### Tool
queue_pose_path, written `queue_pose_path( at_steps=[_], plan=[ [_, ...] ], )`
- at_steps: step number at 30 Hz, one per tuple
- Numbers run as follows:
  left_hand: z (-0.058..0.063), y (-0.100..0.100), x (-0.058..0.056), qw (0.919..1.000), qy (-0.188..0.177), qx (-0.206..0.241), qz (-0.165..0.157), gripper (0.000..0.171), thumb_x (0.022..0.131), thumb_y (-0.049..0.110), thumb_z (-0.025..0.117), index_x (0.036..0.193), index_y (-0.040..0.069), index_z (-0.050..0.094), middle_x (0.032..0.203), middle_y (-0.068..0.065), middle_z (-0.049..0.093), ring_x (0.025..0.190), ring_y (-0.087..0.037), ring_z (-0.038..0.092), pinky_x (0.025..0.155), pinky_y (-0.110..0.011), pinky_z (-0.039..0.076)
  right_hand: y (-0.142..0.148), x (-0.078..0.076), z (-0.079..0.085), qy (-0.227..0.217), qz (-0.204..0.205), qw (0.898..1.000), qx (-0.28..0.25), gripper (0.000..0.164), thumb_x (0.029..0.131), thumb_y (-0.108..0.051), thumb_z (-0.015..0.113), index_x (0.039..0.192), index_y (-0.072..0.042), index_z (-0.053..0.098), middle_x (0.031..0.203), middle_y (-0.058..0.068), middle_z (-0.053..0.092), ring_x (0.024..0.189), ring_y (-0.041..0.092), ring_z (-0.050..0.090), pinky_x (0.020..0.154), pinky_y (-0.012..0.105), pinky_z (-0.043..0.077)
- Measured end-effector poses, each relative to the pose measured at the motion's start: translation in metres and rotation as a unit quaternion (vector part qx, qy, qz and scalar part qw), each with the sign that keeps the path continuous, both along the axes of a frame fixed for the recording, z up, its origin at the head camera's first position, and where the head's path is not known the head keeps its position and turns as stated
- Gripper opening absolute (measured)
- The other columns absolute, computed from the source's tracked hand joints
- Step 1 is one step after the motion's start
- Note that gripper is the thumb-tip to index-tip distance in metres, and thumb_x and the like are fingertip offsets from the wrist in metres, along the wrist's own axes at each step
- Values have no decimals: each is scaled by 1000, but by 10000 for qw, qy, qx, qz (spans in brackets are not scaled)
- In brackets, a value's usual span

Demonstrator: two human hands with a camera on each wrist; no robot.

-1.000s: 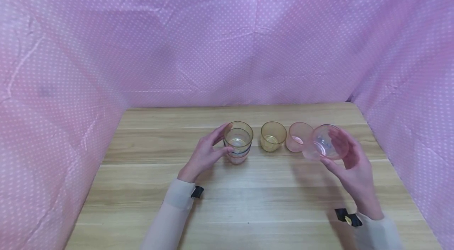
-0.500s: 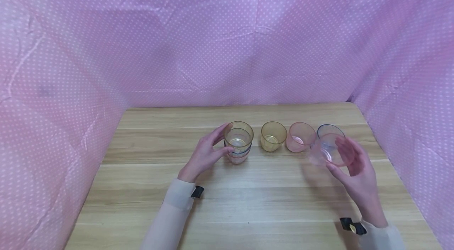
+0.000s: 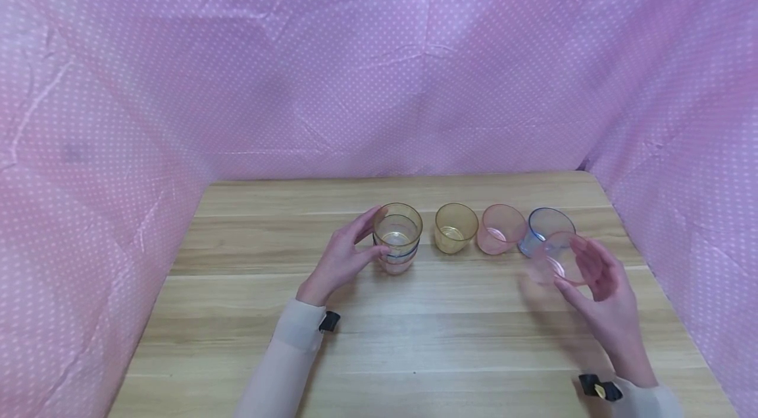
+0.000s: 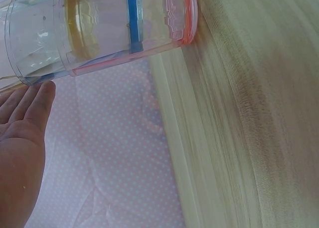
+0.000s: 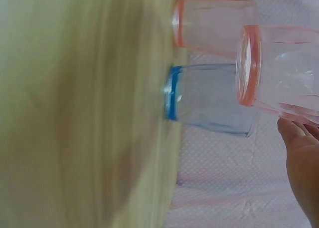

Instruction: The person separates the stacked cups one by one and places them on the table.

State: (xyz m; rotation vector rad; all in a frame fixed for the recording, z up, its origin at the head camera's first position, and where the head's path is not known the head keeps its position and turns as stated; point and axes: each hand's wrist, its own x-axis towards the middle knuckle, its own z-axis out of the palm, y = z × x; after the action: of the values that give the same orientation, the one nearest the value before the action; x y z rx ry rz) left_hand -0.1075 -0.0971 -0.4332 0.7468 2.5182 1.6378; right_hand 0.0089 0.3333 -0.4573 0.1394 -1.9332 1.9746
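Note:
My left hand (image 3: 343, 257) holds a stack of clear tinted cups (image 3: 398, 247) between thumb and fingers. Yellow is on top, with blue and pink rims below it. In the left wrist view the pink base of the stack (image 4: 109, 28) is at the tabletop. My right hand (image 3: 610, 306) grips a pink cup (image 3: 547, 266) by its side, upright and raised off the table. It overlaps a standing blue cup (image 3: 535, 227) in the head view. The right wrist view shows the held cup's base higher than the blue cup (image 5: 209, 96).
A yellow cup (image 3: 454, 234) and another pink cup (image 3: 499, 234) stand upright in a row with the blue one, right of the stack. They rest on a wood-grain table (image 3: 414, 339). Pink dotted cloth (image 3: 379, 76) surrounds the back and sides.
My right hand has carried the pink cup to the right and towards me, uncovering more of the standing pink and blue cups. The left hand and stack have stayed put.

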Motion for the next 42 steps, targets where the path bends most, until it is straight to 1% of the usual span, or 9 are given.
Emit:
queue_pose_path(
  at_steps=[6, 10, 17, 22, 27, 32, 37, 41, 42],
  plan=[
    [0, 0, 0, 10000, -56, -5, 3, 79, 88, 15, 82, 156, 5, 44, 154, -10, 53, 134, -30, 57, 113, -30, 46, 10, 3, -6, -65, -36, 10000, -13, 87, 74, 40, 60, 152, 9, 36, 152, 15, 52, 139, 15, 50, 116, 17, 38],
    [-1, 0, -1, 10000, -39, 31, -18, 78, 88, 15, 82, 156, 4, 44, 154, -10, 52, 135, -30, 57, 114, -31, 46, 14, 5, -12, -111, -38, 9999, 55, 84, 76, 38, 61, 151, 7, 37, 149, 9, 54, 137, 12, 50, 114, 13, 39],
    [1, 1, -3, 10000, -25, 14, -57, 78, 88, 15, 82, 156, 4, 43, 154, -11, 52, 135, -31, 57, 114, -31, 46, 18, 7, -20, -524, -170, 9982, 253, 86, 78, 32, 66, 151, -2, 37, 144, 4, 54, 134, 8, 51, 112, 11, 39],
    [1, 0, -2, 10000, -73, -21, -43, 79, 88, 17, 82, 156, 5, 43, 155, -9, 52, 135, -30, 57, 114, -33, 47, 22, 7, -26, -693, -47, 9961, 546, 84, 81, 27, 69, 152, -4, 35, 144, 1, 53, 134, 3, 49, 110, 8, 38],
    [1, -1, -2, 9999, -128, 27, -48, 80, 88, 17, 82, 156, 4, 43, 154, -9, 52, 135, -30, 56, 114, -34, 47, 27, 4, -32, -609, 55, 9961, 640, 85, 79, 30, 68, 150, -3, 35, 143, 1, 54, 133, 1, 50, 111, 8, 38],
    [0, -1, -2, 10000, -74, 11, -56, 79, 88, 17, 82, 156, 5, 43, 154, -8, 52, 135, -30, 57, 114, -34, 47, 31, 6, -34, -597, 180, 9951, 766, 86, 79, 30, 67, 149, -7, 35, 143, -2, 53, 133, -3, 48, 110, 6, 37],
    [1, -1, -1, 10000, -76, 40, -36, 79, 88, 16, 82, 156, 5, 43, 154, -9, 52, 135, -31, 57, 114, -34, 46, 34, 8, -34, -836, 60, 9881, 1291, 86, 81, 25, 70, 150, -11, 33, 143, -8, 51, 131, -7, 47, 108, 5, 37],
    [2, -1, 0, 9999, -116, 4, -11, 79, 89, 17, 82, 156, 5, 43, 154, -8, 52, 135, -30, 56, 114, -35, 46, 35, 10, -33, -1078, -115, 9755, 1914, 88, 84, 18, 74, 154, -11, 29, 145, -11, 47, 131, -10, 44, 108, 4, 36],
    [2, -1, 0, 9999, -129, -16, -6, 79, 89, 18, 82, 156, 6, 43, 154, -8, 52, 135, -30, 56, 115, -35, 46, 35, 11, -33, -1117, -148, 9722, 2053, 89, 85, 16, 75, 156, -10, 27, 146, -9, 46, 131, -9, 43, 108, 4, 35]
  ],
)
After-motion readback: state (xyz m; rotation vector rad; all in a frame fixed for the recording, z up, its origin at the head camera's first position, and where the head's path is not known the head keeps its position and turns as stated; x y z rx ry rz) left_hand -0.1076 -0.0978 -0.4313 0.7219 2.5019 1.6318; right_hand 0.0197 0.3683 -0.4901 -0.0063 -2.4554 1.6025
